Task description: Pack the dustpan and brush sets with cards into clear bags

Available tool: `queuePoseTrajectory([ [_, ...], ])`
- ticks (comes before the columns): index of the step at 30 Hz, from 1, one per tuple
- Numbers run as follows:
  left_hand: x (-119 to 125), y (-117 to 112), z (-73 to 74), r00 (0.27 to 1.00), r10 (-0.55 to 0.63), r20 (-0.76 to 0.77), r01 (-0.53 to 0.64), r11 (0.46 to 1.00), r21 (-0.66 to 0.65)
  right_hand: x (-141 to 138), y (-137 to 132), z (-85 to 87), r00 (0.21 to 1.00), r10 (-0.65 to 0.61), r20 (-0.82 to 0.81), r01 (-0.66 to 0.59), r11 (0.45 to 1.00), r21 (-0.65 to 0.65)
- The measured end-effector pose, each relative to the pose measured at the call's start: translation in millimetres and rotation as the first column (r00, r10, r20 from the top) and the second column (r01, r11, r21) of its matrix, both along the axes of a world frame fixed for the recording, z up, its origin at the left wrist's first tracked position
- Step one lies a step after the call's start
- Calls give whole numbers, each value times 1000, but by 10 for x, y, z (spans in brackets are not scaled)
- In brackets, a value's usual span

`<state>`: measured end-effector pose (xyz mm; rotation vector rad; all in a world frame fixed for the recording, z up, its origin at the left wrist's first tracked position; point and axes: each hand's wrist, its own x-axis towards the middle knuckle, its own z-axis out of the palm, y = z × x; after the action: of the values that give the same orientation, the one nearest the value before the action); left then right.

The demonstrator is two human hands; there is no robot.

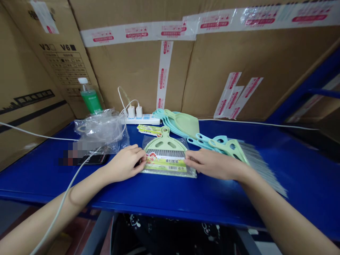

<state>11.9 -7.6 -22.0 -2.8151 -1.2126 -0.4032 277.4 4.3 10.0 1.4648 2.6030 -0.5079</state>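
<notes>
A green dustpan and brush set in a clear bag (166, 153) lies flat on the blue table (164, 198), with a printed paper label across its lower part. My left hand (126, 163) pinches the bag's left edge, fingers curled. My right hand (212, 163) holds the bag's right edge, fingers pressed onto it. Both hands rest on the table on either side of the set.
A stack of green and blue dustpans (180, 124) and small brushes (233, 150) lie behind and right. Clear plastic bags (102, 129), a green bottle (89, 96), a power strip (142, 119), loose labels (150, 130) and a phone (92, 159) sit left. Cardboard boxes (225, 60) wall the back.
</notes>
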Motion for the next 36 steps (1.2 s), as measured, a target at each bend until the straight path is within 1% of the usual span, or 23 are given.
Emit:
queuePoseTrajectory([
  [4,2,-14,20,1000,-16,14,16,999,-29,-31,10,-48,996,-47,-71,51,997,63],
  [6,5,-25,28,1000,-16,18,16,999,-41,-34,27,-64,991,-68,-114,76,995,70],
  [9,2,-34,31,999,-16,28,17,999,-52,-19,47,-56,974,-69,-216,79,996,37],
  [12,-8,-30,24,999,-14,43,17,998,-64,12,54,-45,939,-55,-339,68,997,28],
  [14,-12,-26,21,999,-9,50,13,997,-76,29,58,-54,908,-71,-413,87,996,21],
  [16,-10,-27,21,999,0,51,5,996,-91,31,71,-76,867,-115,-485,111,993,-36],
  [18,-2,-35,25,999,14,52,-8,995,-104,14,97,-103,804,-187,-564,131,982,-139],
  [20,10,-47,28,998,26,55,-20,993,-115,-18,131,-130,705,-274,-654,149,959,-241],
  [22,23,-57,26,998,30,64,-22,993,-120,-58,164,-157,576,-349,-739,168,935,-311],
  [25,38,-61,12,997,20,75,-11,992,-127,-126,194,-212,367,-424,-828,164,906,-391],
  [27,44,-60,1,997,16,76,-6,991,-137,-178,198,-261,233,-464,-855,118,886,-448],
  [28,47,-61,-3,997,17,74,-6,990,-143,-205,195,-289,179,-483,-857,83,876,-476],
  [29,49,-63,-5,997,19,72,-8,989,-149,-233,191,-318,146,-502,-853,41,864,-501],
  [31,53,-71,-5,998,20,67,-10,987,-159,-284,180,-377,126,-531,-838,-38,842,-539],
  [33,60,-80,1,998,11,66,0,987,-160,-325,169,-430,135,-548,-826,-93,823,-561],
  [36,74,-86,7,998,-41,52,48,989,-143,-368,159,-491,156,-573,-804,-139,794,-592],
])
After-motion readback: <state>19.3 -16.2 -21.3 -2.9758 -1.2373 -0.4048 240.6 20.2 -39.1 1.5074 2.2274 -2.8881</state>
